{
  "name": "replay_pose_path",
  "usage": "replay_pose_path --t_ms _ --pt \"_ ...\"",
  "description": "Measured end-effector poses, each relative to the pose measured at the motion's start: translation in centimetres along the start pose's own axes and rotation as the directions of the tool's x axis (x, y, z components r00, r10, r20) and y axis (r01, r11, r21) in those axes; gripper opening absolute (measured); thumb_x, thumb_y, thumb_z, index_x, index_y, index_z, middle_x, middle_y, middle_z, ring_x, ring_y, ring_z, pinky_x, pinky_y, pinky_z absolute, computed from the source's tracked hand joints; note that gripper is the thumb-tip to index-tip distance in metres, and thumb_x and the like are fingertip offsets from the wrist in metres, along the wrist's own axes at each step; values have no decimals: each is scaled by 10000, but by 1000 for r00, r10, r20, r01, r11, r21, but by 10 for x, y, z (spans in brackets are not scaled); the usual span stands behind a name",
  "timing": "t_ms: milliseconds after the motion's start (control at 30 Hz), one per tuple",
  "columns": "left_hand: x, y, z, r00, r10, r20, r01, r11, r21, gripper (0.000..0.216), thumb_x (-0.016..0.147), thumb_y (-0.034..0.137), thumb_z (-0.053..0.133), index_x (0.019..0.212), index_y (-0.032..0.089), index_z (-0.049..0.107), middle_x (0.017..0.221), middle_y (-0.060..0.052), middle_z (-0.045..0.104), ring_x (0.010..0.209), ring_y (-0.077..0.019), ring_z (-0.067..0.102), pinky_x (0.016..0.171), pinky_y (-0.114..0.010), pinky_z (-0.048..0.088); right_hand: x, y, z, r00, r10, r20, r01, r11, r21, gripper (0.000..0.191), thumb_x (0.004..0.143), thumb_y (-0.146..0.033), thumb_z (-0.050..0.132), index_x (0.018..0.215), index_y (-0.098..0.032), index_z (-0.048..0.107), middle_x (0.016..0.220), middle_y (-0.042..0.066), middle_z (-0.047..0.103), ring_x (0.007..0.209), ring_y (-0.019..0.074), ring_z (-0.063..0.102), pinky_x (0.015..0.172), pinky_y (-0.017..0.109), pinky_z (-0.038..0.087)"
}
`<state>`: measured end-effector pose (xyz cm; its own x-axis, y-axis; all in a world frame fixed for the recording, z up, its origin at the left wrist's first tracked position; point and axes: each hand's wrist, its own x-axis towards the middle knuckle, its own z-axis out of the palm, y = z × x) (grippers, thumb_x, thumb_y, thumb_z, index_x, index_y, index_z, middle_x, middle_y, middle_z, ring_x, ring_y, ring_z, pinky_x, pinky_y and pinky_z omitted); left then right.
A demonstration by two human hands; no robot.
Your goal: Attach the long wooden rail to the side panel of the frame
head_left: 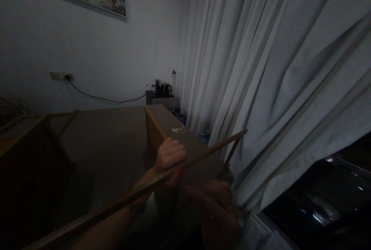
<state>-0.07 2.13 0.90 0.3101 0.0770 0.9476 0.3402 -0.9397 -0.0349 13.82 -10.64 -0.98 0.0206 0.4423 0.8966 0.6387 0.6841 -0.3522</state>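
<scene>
The room is dim. My left hand (pixel 170 158) is closed around a thin wooden bar (pixel 203 153) that runs from the lower left up to the right, part of a wooden frame. My right hand (pixel 216 209) sits lower and nearer the camera, fingers partly stretched toward the same bar and the brown panel (pixel 179 136) behind it; whether it grips anything is unclear. The panel has a light wood edge and a small white mark on top.
A brown tabletop (pixel 110 145) spreads to the left, with another wooden frame piece (pixel 34 142) on it. White curtains (pixel 275 80) hang on the right. A small stand with a kettle (pixel 165 88) is at the far wall. A cable runs from a wall socket (pixel 61 75).
</scene>
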Motion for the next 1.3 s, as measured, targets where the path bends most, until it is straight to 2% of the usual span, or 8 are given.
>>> replay_pose_path --t_ms 233,367,533,633,833,1067,1200,1300 --pt "4 2 -5 1000 -5 -4 5 1000 -9 570 956 491 82 588 235 434 514 0 362 514 -186 347 553 -369 340 7 -4 0 999 -30 41 26 996 89 184 882 -210 603 1001 -286 720 674 -10 655 679 153 629 641 262 544" --pt "5 8 -7 1000 -31 -3 31 999 -37 545 945 498 96 589 240 418 519 -2 346 529 -196 338 567 -380 337 3 -7 3 991 130 40 -135 977 166 234 954 -292 515 875 -262 734 678 2 651 656 135 635 583 222 522" --pt "5 9 -8 1000 -21 -4 21 1000 -20 551 956 479 85 578 238 405 513 -2 353 521 -193 344 553 -373 332 -12 0 10 930 366 -27 -351 908 228 240 920 -225 581 1148 -282 634 803 -14 702 658 114 686 612 191 550" --pt "3 3 -5 1000 9 15 -9 1000 -7 561 963 469 71 587 233 416 514 0 363 519 -187 343 555 -365 318 -16 4 11 912 410 -21 -391 884 256 188 911 -212 590 1083 -267 641 819 -14 722 682 119 711 633 191 562" --pt "-1 -2 0 1000 27 -9 -27 1000 -12 561 951 488 77 569 234 401 494 2 353 503 -184 323 539 -370 287 -6 4 3 969 245 -29 -244 969 50 99 893 -217 609 938 -248 692 750 -4 719 650 138 692 601 210 552" --pt "8 21 -16 992 -120 35 120 993 -3 557 963 465 97 603 235 454 555 -10 373 576 -204 372 613 -381 352 -4 7 -7 998 -53 27 54 998 -44 328 863 -70 607 1122 -251 695 782 9 729 676 136 666 652 227 525" --pt "17 34 -24 985 -166 53 166 986 -5 539 968 450 127 586 234 439 553 -13 381 580 -206 385 624 -395 375 -7 8 -5 987 146 62 -151 984 92 214 880 -197 639 1053 -281 735 738 3 662 668 129 629 613 214 511" --pt "19 37 -26 975 -212 61 212 977 0 522 971 453 139 594 236 427 567 -17 397 599 -208 404 642 -401 385 -12 10 4 901 412 140 -435 841 322 130 886 -336 647 956 -279 741 693 -15 617 609 110 601 553 192 491"
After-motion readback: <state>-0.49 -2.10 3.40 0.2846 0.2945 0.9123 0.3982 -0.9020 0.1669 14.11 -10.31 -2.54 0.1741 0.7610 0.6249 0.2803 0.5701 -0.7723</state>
